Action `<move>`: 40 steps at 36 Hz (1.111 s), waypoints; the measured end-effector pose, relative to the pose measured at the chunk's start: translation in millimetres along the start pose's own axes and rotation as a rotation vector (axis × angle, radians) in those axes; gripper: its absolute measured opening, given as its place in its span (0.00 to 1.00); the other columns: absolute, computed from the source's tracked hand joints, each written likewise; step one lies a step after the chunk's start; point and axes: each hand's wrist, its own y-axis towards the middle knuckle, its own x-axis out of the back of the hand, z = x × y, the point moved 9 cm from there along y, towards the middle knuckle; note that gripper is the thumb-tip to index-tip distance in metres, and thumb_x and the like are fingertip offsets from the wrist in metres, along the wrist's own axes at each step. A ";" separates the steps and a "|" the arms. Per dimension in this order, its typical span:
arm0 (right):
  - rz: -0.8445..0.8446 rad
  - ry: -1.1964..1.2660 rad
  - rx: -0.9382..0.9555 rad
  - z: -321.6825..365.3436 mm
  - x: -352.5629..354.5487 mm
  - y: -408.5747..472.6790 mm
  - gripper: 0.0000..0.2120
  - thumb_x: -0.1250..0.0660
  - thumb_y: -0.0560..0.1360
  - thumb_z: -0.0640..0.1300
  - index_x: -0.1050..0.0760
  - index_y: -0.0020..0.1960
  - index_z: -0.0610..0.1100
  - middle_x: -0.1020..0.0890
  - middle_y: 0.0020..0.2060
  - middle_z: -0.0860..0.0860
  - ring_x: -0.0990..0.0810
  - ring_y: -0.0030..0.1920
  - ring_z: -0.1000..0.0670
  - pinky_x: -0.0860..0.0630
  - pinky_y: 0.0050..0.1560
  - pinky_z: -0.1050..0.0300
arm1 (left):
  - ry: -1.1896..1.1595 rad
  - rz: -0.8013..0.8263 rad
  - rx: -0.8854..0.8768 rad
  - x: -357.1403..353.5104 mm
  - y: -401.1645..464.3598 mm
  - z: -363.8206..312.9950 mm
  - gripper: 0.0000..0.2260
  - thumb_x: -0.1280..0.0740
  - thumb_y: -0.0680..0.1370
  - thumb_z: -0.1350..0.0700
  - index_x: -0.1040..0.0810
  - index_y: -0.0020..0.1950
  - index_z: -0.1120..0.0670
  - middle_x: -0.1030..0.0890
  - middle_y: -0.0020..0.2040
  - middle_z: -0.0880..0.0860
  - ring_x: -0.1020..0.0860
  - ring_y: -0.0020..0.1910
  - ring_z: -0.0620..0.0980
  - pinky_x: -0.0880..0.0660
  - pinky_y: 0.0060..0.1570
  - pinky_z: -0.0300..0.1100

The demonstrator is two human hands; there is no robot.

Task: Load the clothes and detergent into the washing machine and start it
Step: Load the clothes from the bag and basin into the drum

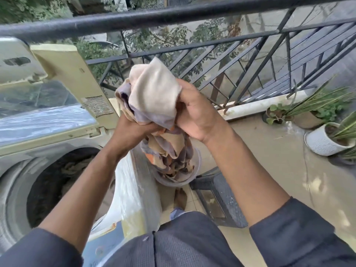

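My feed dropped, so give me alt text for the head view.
Both hands, left hand and right hand, grip a bunched cream, purple and orange cloth above a translucent plastic bucket, beside the open-lidded top-loading washing machine.

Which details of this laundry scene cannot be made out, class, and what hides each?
- Head view: bucket contents, covered by the hanging patterned cloth.
- Head view: washing machine controls, cut off by the left edge.
- Head view: drum load, too dark.
- Head view: left hand fingers, buried in cloth.

Cream, lilac and orange patterned cloth (154, 97)
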 end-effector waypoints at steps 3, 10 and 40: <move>0.034 0.035 0.023 8.1 16.4 -3.1 0.22 0.46 0.79 0.27 0.25 0.68 0.39 0.19 0.55 0.41 0.20 0.55 0.45 0.22 0.57 0.49 | 0.051 0.002 -0.044 0.3 0.2 -13.9 0.36 0.15 0.63 0.51 0.21 0.70 0.51 0.13 0.58 0.39 0.15 0.59 0.39 0.17 0.52 0.35; -0.462 -0.618 0.005 -21.5 139.0 4.8 0.17 0.36 0.72 0.32 0.22 0.57 0.47 0.12 0.46 0.49 0.15 0.45 0.48 0.19 0.45 0.49 | 0.071 -0.050 -0.116 9.4 5.8 -48.0 0.32 0.17 0.69 0.64 0.19 0.60 0.32 0.15 0.57 0.31 0.17 0.58 0.32 0.20 0.52 0.29; -0.551 -0.976 -0.356 -119.7 229.3 6.6 0.19 0.43 0.74 0.48 0.14 0.48 0.43 0.13 0.44 0.36 0.14 0.48 0.33 0.17 0.54 0.34 | 0.407 -0.204 -0.049 44.3 -4.0 -94.4 0.19 0.17 0.70 0.54 0.17 0.53 0.35 0.12 0.55 0.42 0.16 0.58 0.40 0.16 0.59 0.46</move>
